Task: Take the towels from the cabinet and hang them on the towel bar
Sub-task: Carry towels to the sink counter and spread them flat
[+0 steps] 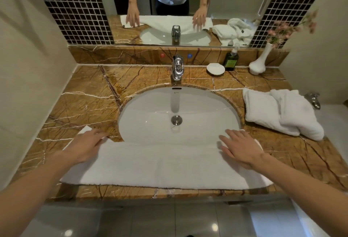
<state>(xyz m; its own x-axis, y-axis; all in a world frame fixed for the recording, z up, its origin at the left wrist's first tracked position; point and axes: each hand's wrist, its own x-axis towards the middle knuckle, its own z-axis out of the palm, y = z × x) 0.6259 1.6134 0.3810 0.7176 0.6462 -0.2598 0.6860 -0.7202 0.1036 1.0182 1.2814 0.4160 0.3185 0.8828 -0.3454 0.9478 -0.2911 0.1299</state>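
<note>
A long white towel [160,165] lies folded lengthwise across the front of the brown marble counter [79,105], covering the near rim of the sink [177,108]. My left hand [85,145] rests flat on the towel's left end, fingers spread. On the towel's right end my right hand [239,149] presses down, also flat with fingers apart. Neither hand grips the cloth. Two more white towels [280,112] lie loosely piled on the counter at the right. No towel bar or cabinet is visible.
A chrome faucet [177,69] stands behind the sink. A white soap dish [215,68], a green pump bottle [231,60] and a white vase with pink flowers [259,63] line the back right. A mirror [169,7] covers the wall; tiled floor lies below.
</note>
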